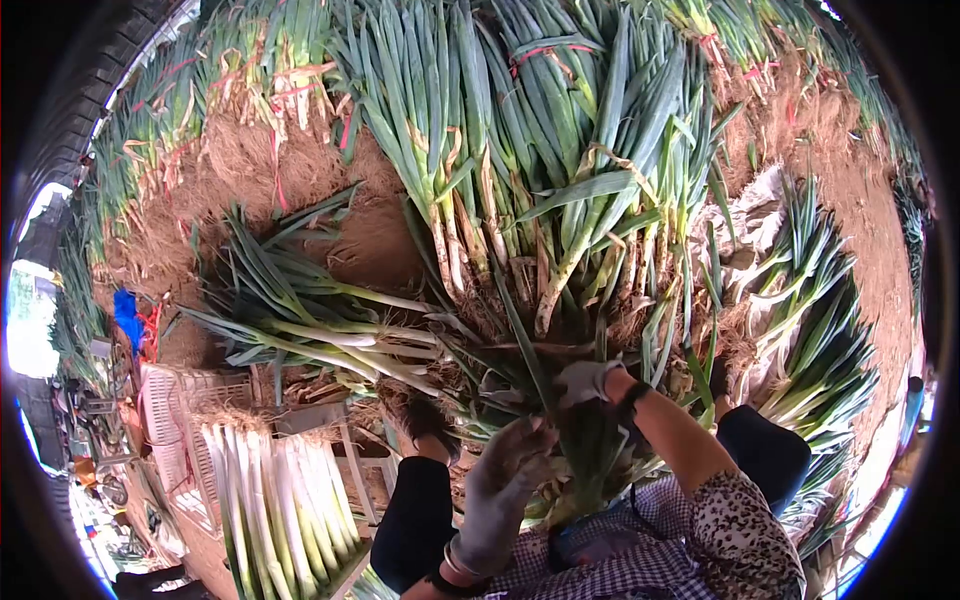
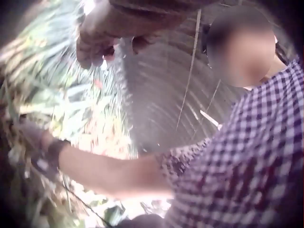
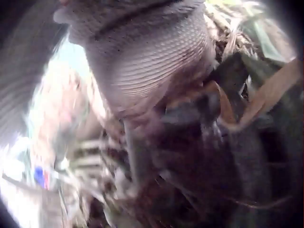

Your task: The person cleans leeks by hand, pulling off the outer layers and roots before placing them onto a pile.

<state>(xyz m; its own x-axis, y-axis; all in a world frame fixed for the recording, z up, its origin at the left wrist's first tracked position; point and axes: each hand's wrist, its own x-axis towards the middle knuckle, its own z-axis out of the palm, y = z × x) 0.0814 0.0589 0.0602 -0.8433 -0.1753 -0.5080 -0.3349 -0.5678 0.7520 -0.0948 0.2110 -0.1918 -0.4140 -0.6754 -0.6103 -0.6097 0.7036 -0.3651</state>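
Note:
Both hands wear pale, soiled work gloves. My right hand (image 1: 585, 383) grips a leek by its dark green leaves (image 1: 588, 445) above the lap; much of the leek is hidden in shadow. In the right wrist view the glove's ribbed fabric (image 3: 152, 66) bulks over dark leaves and a dry brown leaf strip (image 3: 270, 92). My left hand (image 1: 500, 490) is raised beside those leaves, its fingers loosely bent with nothing visible in them. The left wrist view shows this hand (image 2: 118, 31) at the top, with the right forearm (image 2: 109, 171) below it.
Large untrimmed leek bundles (image 1: 540, 130) stand ahead. Loose leeks with pale stems (image 1: 340, 335) lie left. Cleaned white leeks (image 1: 285, 500) are stacked at lower left beside a plastic crate (image 1: 165, 395). More leeks (image 1: 820, 360) lie right, near a pale sack (image 1: 745, 225).

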